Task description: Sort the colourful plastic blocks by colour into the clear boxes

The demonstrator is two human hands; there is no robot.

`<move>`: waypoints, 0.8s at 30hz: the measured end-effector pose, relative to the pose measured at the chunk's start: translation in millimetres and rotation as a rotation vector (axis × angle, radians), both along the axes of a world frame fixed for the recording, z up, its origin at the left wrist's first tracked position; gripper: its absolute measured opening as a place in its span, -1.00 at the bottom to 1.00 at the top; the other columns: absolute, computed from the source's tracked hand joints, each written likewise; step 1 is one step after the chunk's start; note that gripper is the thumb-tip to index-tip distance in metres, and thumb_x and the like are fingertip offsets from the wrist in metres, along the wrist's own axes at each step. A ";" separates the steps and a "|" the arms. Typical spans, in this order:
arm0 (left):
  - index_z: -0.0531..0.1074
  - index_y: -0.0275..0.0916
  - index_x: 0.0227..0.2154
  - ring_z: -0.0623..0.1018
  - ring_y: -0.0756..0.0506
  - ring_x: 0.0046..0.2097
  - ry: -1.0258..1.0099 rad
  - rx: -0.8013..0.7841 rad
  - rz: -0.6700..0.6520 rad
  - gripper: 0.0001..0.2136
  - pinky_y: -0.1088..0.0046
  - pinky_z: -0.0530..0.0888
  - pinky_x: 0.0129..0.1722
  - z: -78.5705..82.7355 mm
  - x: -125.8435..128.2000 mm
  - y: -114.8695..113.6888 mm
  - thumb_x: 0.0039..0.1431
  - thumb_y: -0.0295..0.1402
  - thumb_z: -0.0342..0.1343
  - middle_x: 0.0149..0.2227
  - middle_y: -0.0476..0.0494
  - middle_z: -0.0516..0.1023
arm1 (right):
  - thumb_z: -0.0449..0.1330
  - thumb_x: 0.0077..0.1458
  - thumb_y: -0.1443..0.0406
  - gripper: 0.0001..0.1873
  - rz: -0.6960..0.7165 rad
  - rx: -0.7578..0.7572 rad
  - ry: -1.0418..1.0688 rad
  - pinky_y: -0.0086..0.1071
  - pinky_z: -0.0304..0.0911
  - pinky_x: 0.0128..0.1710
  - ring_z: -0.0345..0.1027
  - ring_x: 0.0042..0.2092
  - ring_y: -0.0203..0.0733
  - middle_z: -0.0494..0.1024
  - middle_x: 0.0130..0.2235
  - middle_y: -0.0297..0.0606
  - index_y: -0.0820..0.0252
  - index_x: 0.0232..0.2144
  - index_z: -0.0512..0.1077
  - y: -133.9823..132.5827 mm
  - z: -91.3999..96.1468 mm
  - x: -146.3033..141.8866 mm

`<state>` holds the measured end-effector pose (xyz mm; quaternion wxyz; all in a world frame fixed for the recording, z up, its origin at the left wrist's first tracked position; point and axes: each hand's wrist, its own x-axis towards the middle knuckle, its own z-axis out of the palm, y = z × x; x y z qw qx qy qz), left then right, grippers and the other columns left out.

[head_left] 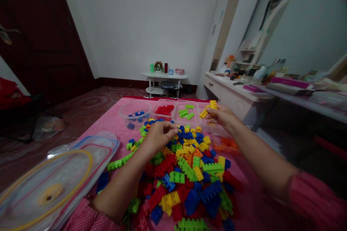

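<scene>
A heap of plastic building blocks [187, 173] in red, blue, yellow, green and orange lies on a pink cloth [108, 124]. My left hand [158, 135] hovers over the heap's far side with fingers curled and pinched; what they hold is hidden. My right hand [223, 117] is raised at the heap's far right, closed on yellow blocks [208, 109], above a clear container [206, 124]. Behind the heap stand a round clear bowl [135, 114] with blue blocks, a clear container with red blocks [165, 110] and another with green blocks [186, 112].
Stacked clear lids [51, 180] with coloured rims lie at the near left. A low white table [165, 79] with small items and a round stool [167, 87] stand by the far wall. A cluttered white desk [238, 92] runs along the right. A dark door [40, 32] is at left.
</scene>
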<state>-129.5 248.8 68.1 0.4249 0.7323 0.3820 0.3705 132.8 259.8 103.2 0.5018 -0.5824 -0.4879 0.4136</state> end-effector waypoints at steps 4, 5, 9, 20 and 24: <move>0.47 -0.33 -0.46 0.44 0.01 -0.47 -0.001 -0.011 0.007 -0.82 0.53 0.32 -0.45 0.6 -1.6 1.5 0.01 -0.28 0.11 -0.52 -0.05 0.49 | 0.15 0.03 0.32 -0.89 -0.250 -0.070 -0.168 -0.41 0.28 -0.40 0.34 -0.49 -0.36 0.43 -0.51 -0.32 0.25 -0.40 0.28 27.5 5.1 30.7; 0.47 -0.33 -0.46 0.44 0.01 -0.47 0.003 -0.012 0.011 -0.81 0.53 0.32 -0.45 0.4 -1.8 1.8 0.02 -0.28 0.11 -0.52 -0.05 0.49 | 0.16 0.01 0.34 -0.90 -0.272 -0.082 -0.197 -0.38 0.28 -0.39 0.34 -0.49 -0.34 0.42 -0.52 -0.32 0.24 -0.41 0.27 31.6 5.3 36.4; 0.48 -0.32 -0.45 0.44 0.01 -0.48 0.033 0.013 0.024 -0.81 0.53 0.32 -0.47 -1.0 -4.6 5.0 0.03 -0.27 0.10 -0.53 -0.05 0.50 | 0.26 -0.17 0.40 -0.81 -0.303 -0.088 -0.392 -0.25 0.27 -0.32 0.35 -0.41 -0.20 0.42 -0.50 -0.29 0.22 -0.44 0.32 39.8 6.4 52.3; 0.52 -0.30 -0.42 0.50 -0.04 -0.43 0.242 0.205 0.216 -0.79 0.52 0.33 -0.45 -8.9 -29.8 26.7 0.05 -0.29 0.05 -0.48 -0.09 0.56 | 0.17 -0.10 0.45 -0.79 0.385 0.134 -0.738 -0.41 0.26 -0.28 0.41 -0.32 -0.23 0.56 -0.35 -0.28 0.23 -0.35 0.53 -16.3 -5.7 -72.8; 0.53 -0.31 -0.42 0.50 -0.04 -0.43 0.302 0.181 0.191 -0.79 0.52 0.34 -0.45 -9.0 -35.6 30.0 0.04 -0.29 0.06 -0.47 -0.09 0.57 | 0.16 -0.13 0.46 -0.64 0.443 0.263 -1.033 -0.32 0.21 -0.14 0.40 -0.13 -0.12 0.56 -0.18 -0.26 0.10 -0.24 0.53 -45.8 -18.9 -105.2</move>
